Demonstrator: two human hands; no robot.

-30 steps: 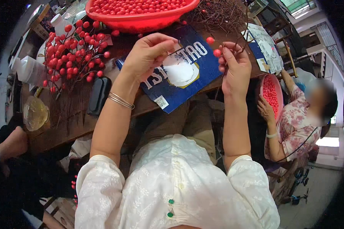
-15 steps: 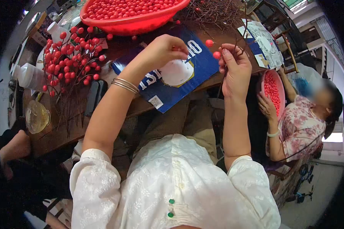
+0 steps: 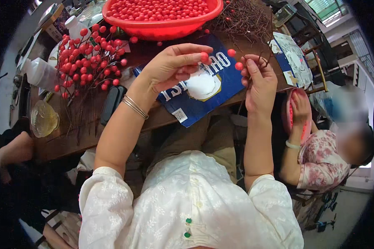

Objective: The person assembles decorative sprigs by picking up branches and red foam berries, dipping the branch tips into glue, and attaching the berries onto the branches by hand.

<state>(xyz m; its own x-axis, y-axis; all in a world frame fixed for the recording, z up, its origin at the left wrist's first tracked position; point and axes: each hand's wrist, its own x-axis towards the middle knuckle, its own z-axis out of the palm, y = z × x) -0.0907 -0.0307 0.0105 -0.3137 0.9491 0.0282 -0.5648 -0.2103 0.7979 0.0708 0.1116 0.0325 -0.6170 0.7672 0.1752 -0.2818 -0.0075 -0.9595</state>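
Note:
My left hand [image 3: 170,68] is closed, pinching a single red berry [image 3: 204,57] between thumb and fingertips above a blue printed sheet [image 3: 183,110]. To its right, my right hand [image 3: 260,83] grips a thin brown twig [image 3: 263,58], with several bare branch ends rising past the fingers. Two red berries, an upper one [image 3: 231,52] and a lower one [image 3: 239,66], stick out to the left of that hand. The held berry is apart from them. On the sheet lies a white patch [image 3: 203,86], its material unclear.
A red basin [image 3: 162,31] full of berries stands at the back, with a heap of bare twigs [image 3: 247,20] beside it. Finished-looking berry branches [image 3: 87,66], a dark case [image 3: 113,103] and a glass bowl [image 3: 44,118] are at left. A seated person at right has a pink basin [image 3: 305,128].
My left hand has turned, and a berry now shows at its fingertips. My right hand has barely moved. The view has shifted slightly. The other person's hand has gone into the pink basin.

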